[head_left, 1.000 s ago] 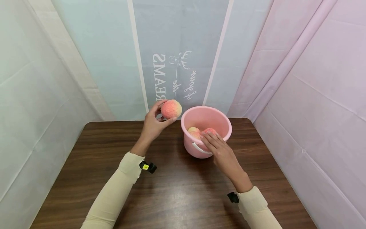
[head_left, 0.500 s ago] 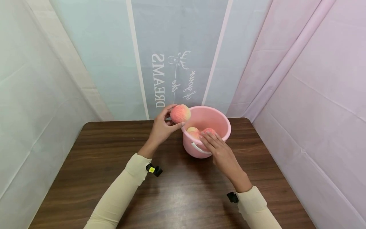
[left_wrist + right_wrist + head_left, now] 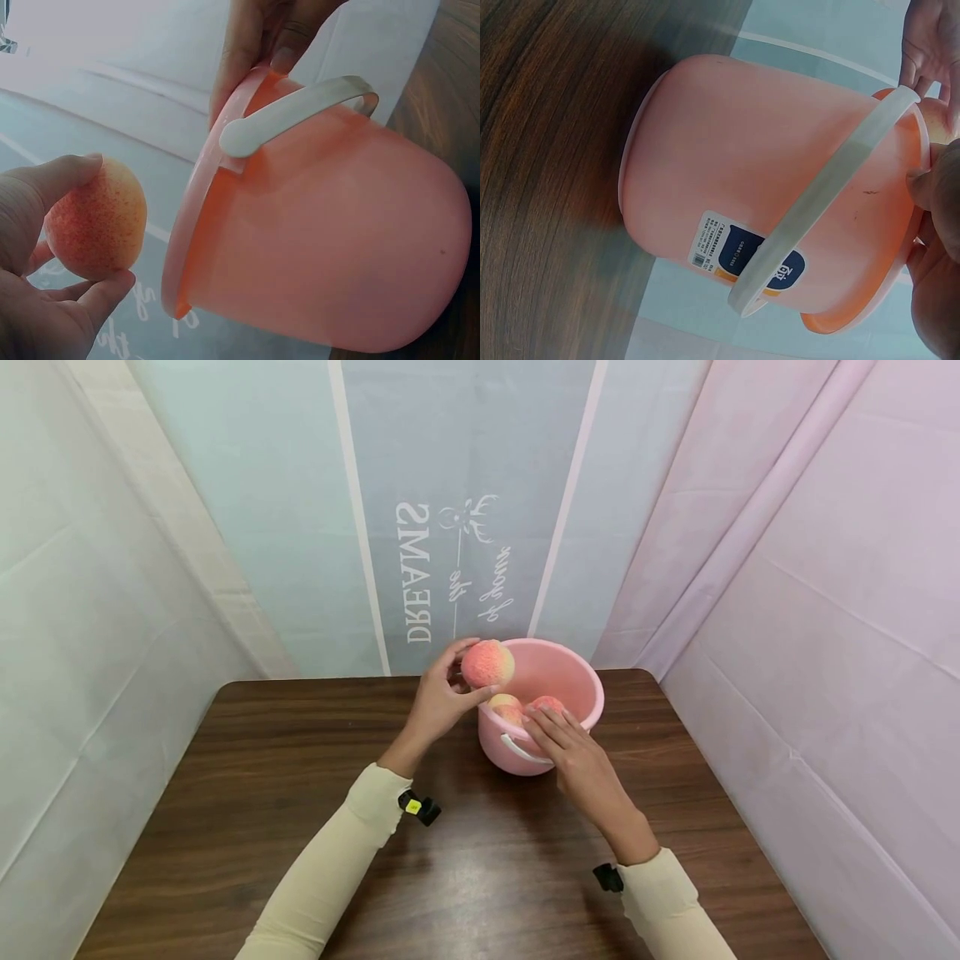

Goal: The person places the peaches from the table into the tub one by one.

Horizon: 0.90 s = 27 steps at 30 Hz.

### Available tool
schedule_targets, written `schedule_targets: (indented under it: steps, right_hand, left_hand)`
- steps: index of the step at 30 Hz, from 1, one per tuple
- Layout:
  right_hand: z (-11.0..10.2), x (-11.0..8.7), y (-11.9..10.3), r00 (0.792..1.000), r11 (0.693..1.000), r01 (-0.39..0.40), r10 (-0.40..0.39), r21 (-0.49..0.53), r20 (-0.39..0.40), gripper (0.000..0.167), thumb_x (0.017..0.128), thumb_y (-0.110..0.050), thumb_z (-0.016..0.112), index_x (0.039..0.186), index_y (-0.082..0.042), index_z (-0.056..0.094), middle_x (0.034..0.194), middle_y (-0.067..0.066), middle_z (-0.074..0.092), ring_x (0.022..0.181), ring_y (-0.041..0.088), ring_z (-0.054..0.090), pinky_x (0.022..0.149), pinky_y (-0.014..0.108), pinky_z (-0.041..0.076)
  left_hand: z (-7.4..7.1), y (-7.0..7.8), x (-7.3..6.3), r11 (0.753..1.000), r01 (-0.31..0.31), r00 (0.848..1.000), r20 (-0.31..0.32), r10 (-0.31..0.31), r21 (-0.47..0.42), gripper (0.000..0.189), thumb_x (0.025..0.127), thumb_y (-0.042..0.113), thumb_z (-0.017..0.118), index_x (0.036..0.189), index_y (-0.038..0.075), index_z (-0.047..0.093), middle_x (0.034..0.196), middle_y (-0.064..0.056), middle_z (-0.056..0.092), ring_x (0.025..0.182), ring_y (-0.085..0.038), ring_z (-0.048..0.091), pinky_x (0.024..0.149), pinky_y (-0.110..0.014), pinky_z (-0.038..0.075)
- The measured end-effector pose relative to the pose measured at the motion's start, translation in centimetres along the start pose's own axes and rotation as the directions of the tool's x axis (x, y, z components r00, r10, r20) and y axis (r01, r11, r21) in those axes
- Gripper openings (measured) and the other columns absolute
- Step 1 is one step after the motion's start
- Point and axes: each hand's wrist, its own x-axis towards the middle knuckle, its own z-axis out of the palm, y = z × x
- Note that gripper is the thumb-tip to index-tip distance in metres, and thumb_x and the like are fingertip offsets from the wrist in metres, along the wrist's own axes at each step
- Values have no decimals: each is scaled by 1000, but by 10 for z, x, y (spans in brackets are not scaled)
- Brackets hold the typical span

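Note:
My left hand (image 3: 442, 697) holds a red-and-yellow peach (image 3: 487, 665) between thumb and fingers, over the left part of the pink bucket's (image 3: 495, 745) rim in the head view. From the left wrist, the peach (image 3: 101, 217) appears just outside the bucket's mouth. My right hand (image 3: 588, 768) grips the near right rim, its fingers reaching inside and its thumb (image 3: 921, 187) outside under the lip. Two more peaches show inside the bucket, a yellowish one (image 3: 506, 708) on the left and a redder one (image 3: 548, 702) partly hidden by my right fingers.
The bucket stands upright near the back edge of a dark wooden table (image 3: 300, 760). Its white handle (image 3: 832, 195) hangs down at the front. A printed cloth (image 3: 465, 460) hangs behind, with pale cloth walls at both sides.
My left hand has carried the peach rightward and slightly down, from beside the bucket to over its left rim. My right hand has stayed on the rim.

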Motion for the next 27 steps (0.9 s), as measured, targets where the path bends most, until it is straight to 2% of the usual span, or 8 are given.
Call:
schedule_targets:
  steps: [4, 12, 18, 22, 27]
  right_hand:
    - [0, 0, 0, 1000, 1000, -2, 2, -3, 3, 76, 74, 29, 59, 143, -1, 56, 151, 13, 50, 142, 32, 43, 117, 53, 32]
    - [1, 0, 1, 1000, 1000, 13, -13, 1, -23, 77, 71, 29, 56, 142, 0, 57, 149, 14, 53, 140, 33, 47, 115, 54, 34]
    - [3, 1, 1, 999, 1000, 19, -19, 2, -31, 77, 72, 30, 57, 142, 0, 56, 147, 15, 54, 139, 33, 47, 116, 52, 33]
    - [4, 2, 1, 999, 1000, 24, -24, 5, -26, 78, 71, 30, 57, 144, -1, 55, 148, 15, 54, 139, 33, 47, 116, 52, 33]
    - [5, 4, 1, 1000, 1000, 22, -22, 7, -13, 82, 70, 29, 56, 146, -2, 53, 149, 14, 53, 141, 32, 45, 116, 53, 33]
  left_hand:
    - [3, -7, 1, 1000, -2, 1000, 8, 2, 11, 72, 79, 19, 90, 142, 21, 55, 125, -3, 65, 101, -21, 62, 83, -44, 56]
    - [15, -10, 0, 998, 10, 999, 37, -12, 66, 72, 78, 18, 90, 141, 20, 55, 125, -4, 65, 95, -18, 60, 77, -30, 52]
    - [19, -8, 1, 996, 3, 998, 56, -8, 88, 75, 78, 19, 90, 143, 17, 54, 129, -5, 63, 101, -19, 59, 83, -36, 53]
    - [19, -7, 1, 996, -7, 997, 72, 1, 90, 77, 78, 17, 90, 146, 14, 52, 131, -8, 62, 109, -20, 61, 92, -37, 54]
    - [14, -8, -1, 998, -22, 996, 83, 17, 56, 74, 83, 13, 86, 148, 14, 50, 135, -19, 59, 124, -31, 59, 103, -38, 50]
